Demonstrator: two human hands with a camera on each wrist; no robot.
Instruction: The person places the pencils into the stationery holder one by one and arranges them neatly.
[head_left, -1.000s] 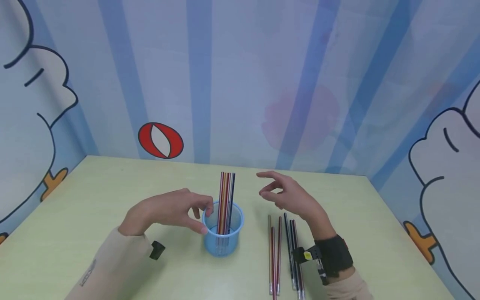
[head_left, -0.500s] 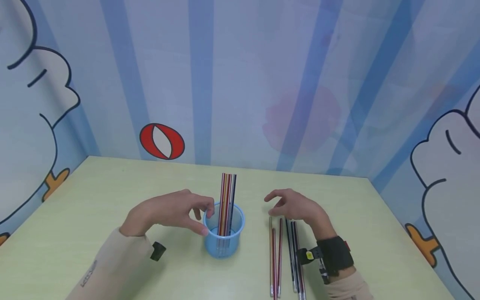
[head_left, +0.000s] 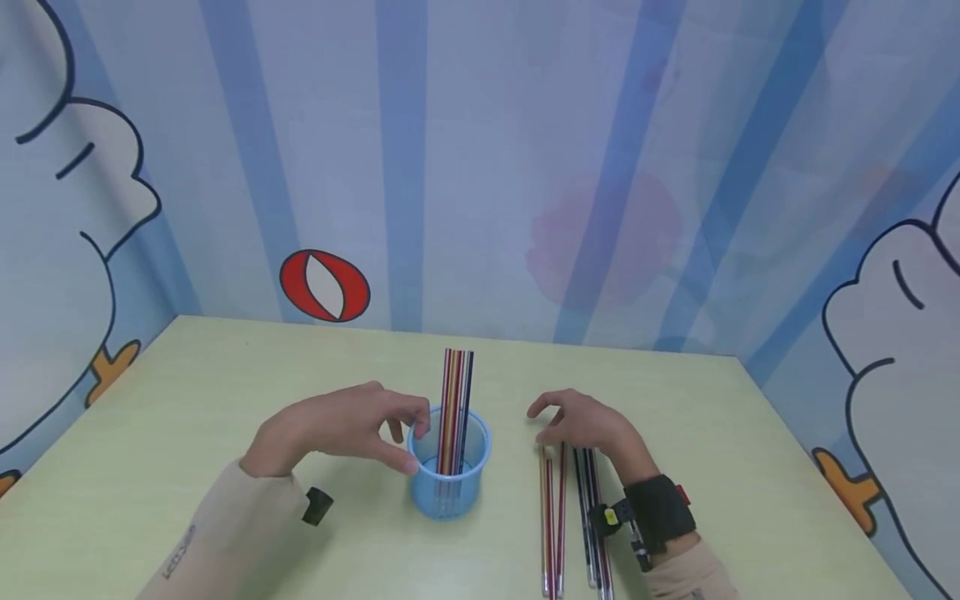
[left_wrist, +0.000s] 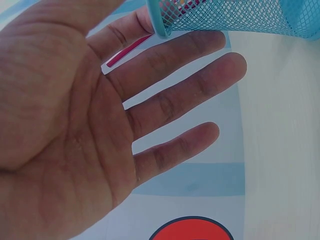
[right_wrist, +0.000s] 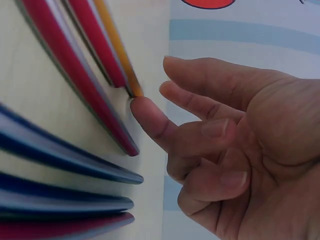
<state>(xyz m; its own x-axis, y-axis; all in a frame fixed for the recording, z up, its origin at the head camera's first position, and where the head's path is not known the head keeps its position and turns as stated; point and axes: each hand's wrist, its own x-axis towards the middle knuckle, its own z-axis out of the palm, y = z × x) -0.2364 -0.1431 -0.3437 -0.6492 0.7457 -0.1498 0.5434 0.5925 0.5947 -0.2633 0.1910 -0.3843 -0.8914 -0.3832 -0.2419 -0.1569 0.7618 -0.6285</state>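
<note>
A light blue mesh pencil cup (head_left: 447, 495) stands upright on the table with several striped pencils (head_left: 452, 408) leaning in it. My left hand (head_left: 341, 425) holds its left rim between thumb and index finger; the other fingers (left_wrist: 185, 97) stretch out straight beside the mesh in the left wrist view. Right of the cup, my right hand (head_left: 585, 418) hovers over the far ends of the loose pencils (head_left: 551, 525), holding nothing. In the right wrist view one fingertip is right at the end of a yellow pencil (right_wrist: 117, 47), thumb apart, two fingers curled in.
Beside the yellow and red pencils lies a second small group of dark blue and red pencils (head_left: 592, 529). The pale yellow table (head_left: 300, 350) ends at a printed blue-striped backdrop (head_left: 480, 167). A black strap with a small camera (head_left: 651, 518) sits on the right wrist.
My right hand has come down and toward me, from above the table to the pencils' far ends. The left hand and the cup stay in place.
</note>
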